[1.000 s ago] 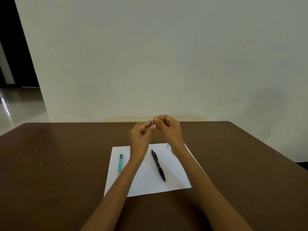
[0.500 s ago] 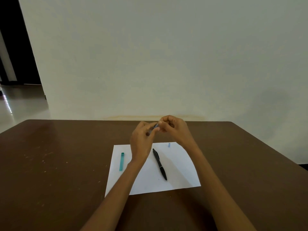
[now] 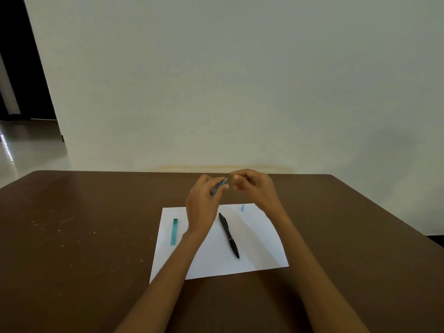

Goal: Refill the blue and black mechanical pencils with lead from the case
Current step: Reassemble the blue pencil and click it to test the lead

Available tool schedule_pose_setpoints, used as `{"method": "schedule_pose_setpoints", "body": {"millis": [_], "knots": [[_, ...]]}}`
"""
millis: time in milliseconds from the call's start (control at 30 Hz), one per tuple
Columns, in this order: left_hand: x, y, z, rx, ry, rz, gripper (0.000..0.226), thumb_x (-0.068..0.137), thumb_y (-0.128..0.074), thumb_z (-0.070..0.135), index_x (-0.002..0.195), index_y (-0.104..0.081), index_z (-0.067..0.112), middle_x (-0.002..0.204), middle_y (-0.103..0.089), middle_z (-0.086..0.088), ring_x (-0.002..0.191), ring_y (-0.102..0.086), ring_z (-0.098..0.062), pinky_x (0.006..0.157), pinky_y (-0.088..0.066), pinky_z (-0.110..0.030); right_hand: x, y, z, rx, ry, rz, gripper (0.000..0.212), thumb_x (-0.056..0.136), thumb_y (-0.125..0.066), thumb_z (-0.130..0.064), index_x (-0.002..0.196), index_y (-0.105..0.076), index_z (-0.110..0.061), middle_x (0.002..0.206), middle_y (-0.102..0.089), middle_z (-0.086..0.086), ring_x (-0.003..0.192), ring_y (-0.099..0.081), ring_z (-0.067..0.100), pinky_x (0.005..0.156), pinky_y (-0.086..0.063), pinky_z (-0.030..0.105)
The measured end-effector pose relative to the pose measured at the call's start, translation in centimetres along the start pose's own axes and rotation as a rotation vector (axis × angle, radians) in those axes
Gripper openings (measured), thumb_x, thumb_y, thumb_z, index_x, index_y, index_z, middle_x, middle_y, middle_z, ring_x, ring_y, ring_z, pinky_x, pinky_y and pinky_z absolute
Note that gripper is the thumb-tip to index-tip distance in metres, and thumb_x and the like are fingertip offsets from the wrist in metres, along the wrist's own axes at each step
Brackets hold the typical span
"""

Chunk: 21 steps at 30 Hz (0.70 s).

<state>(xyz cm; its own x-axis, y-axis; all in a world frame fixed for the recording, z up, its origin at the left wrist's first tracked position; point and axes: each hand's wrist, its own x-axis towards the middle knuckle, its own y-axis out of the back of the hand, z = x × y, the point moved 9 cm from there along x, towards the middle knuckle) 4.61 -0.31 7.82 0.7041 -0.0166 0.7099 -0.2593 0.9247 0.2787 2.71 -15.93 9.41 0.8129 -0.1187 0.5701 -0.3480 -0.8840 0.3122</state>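
My left hand (image 3: 204, 207) holds the blue mechanical pencil (image 3: 219, 186) above the table, its upper end sticking out between thumb and fingers. My right hand (image 3: 254, 186) hovers just to the right of it with fingertips pinched together; whether something small is between them I cannot tell. The black mechanical pencil (image 3: 228, 235) lies on the white paper sheet (image 3: 254, 246), tip toward me. A teal lead case (image 3: 174, 231) rests on the sheet's left part. A small pale-blue cap (image 3: 242, 208) stands near the sheet's far edge.
The brown table (image 3: 72, 248) runs up to a pale wall (image 3: 216, 80). Its right edge (image 3: 389, 212) slants toward me. A dark doorway (image 3: 19, 68) opens at the far left.
My hands, which met at the pencil's end, have drawn apart. The right hand has moved a little to the right, away from the pencil; the left hand keeps the pencil.
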Motion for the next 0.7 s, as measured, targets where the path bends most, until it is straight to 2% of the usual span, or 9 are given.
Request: {"method": "schedule_pose_setpoints", "body": {"millis": [67, 167, 267, 433, 500, 567, 633, 700], "knots": [[0.1, -0.1, -0.6, -0.056, 0.048, 0.005, 0.019, 0.083, -0.068, 0.029, 0.100, -0.072, 0.020, 0.078, -0.056, 0.010, 0.069, -0.056, -0.008, 0.056, -0.043, -0.019, 0.0, 1.0, 1.9, -0.189, -0.059, 0.058, 0.015, 0.091, -0.060, -0.021, 0.101, -0.071, -0.017, 0.081, -0.070, -0.004, 0.076, -0.065, 0.003, 0.071, -0.048, 0.015], [0.0, -0.2, -1.1, -0.131, 0.099, 0.017, 0.017, 0.083, -0.069, 0.028, 0.098, -0.072, 0.021, 0.078, -0.056, 0.013, 0.072, -0.059, -0.006, 0.060, -0.048, -0.023, -0.4, 0.7, 5.9, -0.628, -0.186, -0.063, 0.024, 0.092, -0.057, -0.016, 0.113, -0.066, -0.007, 0.107, -0.067, 0.009, 0.103, -0.061, 0.023, 0.083, -0.044, 0.026], [-0.1, -0.3, -1.5, -0.137, 0.128, 0.011, 0.015, 0.084, -0.067, 0.029, 0.096, -0.071, 0.021, 0.083, -0.061, 0.008, 0.076, -0.062, -0.012, 0.065, -0.051, -0.032, -1.1, -0.2, 8.2, -0.684, -0.259, -0.148, 0.023, 0.090, -0.061, -0.021, 0.104, -0.067, -0.004, 0.107, -0.065, 0.012, 0.105, -0.058, 0.026, 0.084, -0.043, 0.032], [-0.4, -0.7, -1.3, -0.053, 0.102, -0.037, 0.019, 0.087, -0.061, 0.038, 0.100, -0.069, 0.025, 0.087, -0.067, 0.012, 0.076, -0.061, -0.003, 0.065, -0.050, -0.024, -1.5, -0.1, 9.4, -0.691, -0.292, -0.158, 0.021, 0.087, -0.062, -0.019, 0.105, -0.071, -0.010, 0.108, -0.069, 0.005, 0.102, -0.062, 0.020, 0.084, -0.043, 0.025], [-0.5, -0.9, -1.0, -0.023, 0.080, -0.060, 0.020, 0.087, -0.060, 0.039, 0.101, -0.068, 0.026, 0.085, -0.068, 0.012, 0.076, -0.061, -0.004, 0.063, -0.049, -0.022, -1.5, 0.1, 9.0, -0.627, -0.298, -0.123, 0.019, 0.087, -0.061, -0.014, 0.102, -0.073, -0.010, 0.107, -0.071, 0.003, 0.097, -0.064, 0.014, 0.079, -0.042, 0.015], [-0.5, -0.8, -0.7, -0.016, 0.055, -0.064, 0.022, 0.087, -0.061, 0.039, 0.102, -0.068, 0.025, 0.087, -0.069, 0.011, 0.076, -0.061, -0.004, 0.062, -0.048, -0.018, -1.2, 0.4, 7.8, -0.455, -0.304, -0.030, 0.015, 0.087, -0.064, -0.015, 0.097, -0.075, -0.011, 0.098, -0.074, 0.001, 0.086, -0.064, 0.008, 0.070, -0.041, 0.009], [-0.4, -0.6, -0.3, -0.023, 0.033, -0.050, 0.023, 0.086, -0.062, 0.038, 0.103, -0.068, 0.023, 0.089, -0.068, 0.010, 0.075, -0.060, -0.003, 0.060, -0.044, -0.012, -1.0, 0.6, 6.2, -0.163, -0.309, 0.064, 0.012, 0.085, -0.067, -0.020, 0.092, -0.075, -0.014, 0.089, -0.073, -0.003, 0.081, -0.064, 0.005, 0.072, -0.047, 0.011], [-0.4, -0.4, 0.2, -0.011, 0.005, -0.040, 0.022, 0.086, -0.063, 0.037, 0.102, -0.068, 0.022, 0.090, -0.068, 0.010, 0.074, -0.059, -0.003, 0.058, -0.039, -0.008, -0.7, 0.1, 4.1, 0.155, -0.290, 0.077, 0.014, 0.084, -0.068, -0.022, 0.089, -0.074, -0.011, 0.086, -0.074, 0.002, 0.079, -0.067, 0.009, 0.074, -0.052, 0.021]]}}
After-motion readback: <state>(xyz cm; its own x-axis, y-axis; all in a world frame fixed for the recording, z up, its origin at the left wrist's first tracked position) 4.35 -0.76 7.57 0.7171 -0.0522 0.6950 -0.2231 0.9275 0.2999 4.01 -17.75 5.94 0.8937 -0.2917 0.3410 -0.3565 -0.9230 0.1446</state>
